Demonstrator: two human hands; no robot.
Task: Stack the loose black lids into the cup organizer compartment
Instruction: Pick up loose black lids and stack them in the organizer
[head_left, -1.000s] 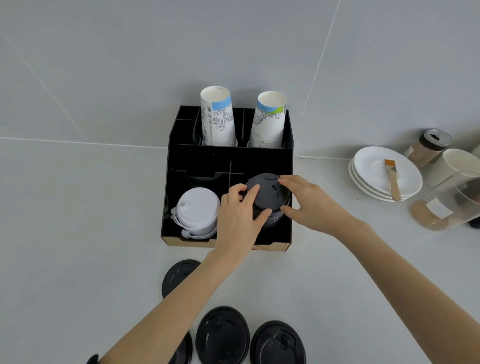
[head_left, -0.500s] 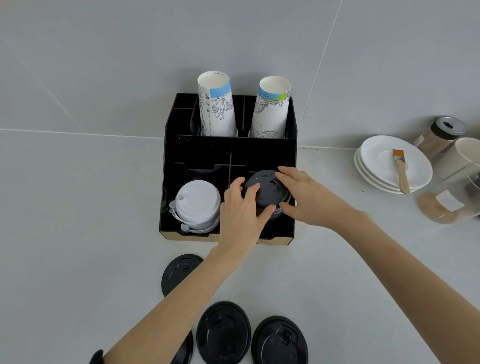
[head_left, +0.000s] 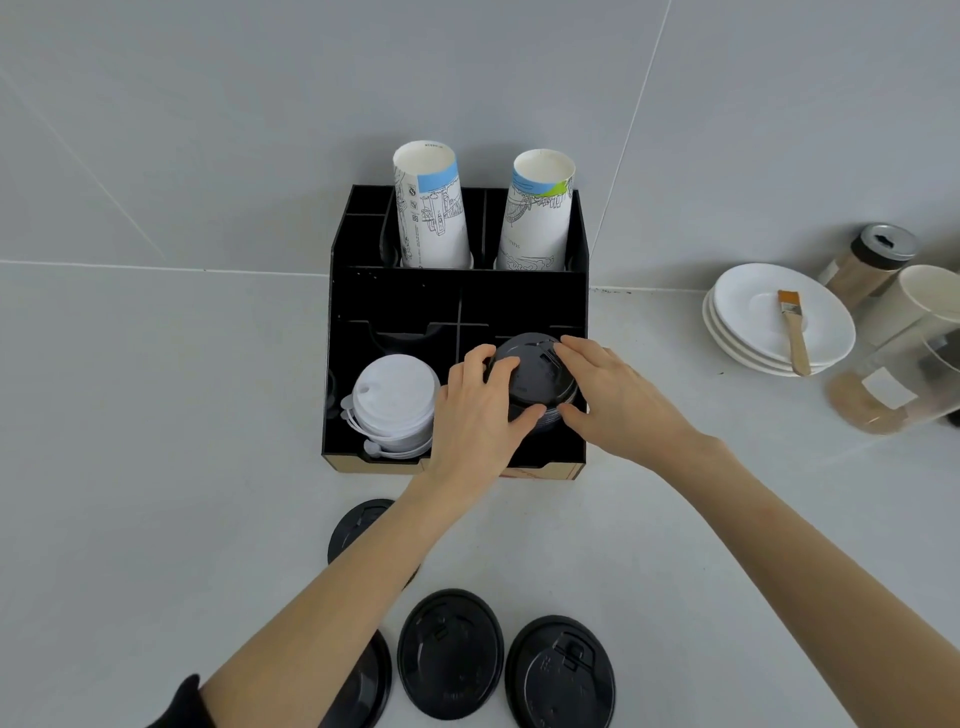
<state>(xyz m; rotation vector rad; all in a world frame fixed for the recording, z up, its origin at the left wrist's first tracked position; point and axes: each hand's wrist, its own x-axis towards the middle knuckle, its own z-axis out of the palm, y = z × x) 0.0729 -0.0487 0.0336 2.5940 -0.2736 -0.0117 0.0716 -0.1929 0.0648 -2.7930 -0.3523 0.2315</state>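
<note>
Glossy plastic black lids (head_left: 450, 653), paper cups (head_left: 430, 208)

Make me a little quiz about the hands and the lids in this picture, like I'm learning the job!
1. True or false: both the left hand and the right hand touch the black lid stack in the organizer.
2. How many loose black lids lie on the counter in front of the organizer?
A. two  B. four  C. six
3. Fill in: the compartment left of the black stack holds ___ lids.

Key
1. True.
2. B: one near the organizer, one under the left forearm, a middle one and a right one.
3. White: white lids.
</note>
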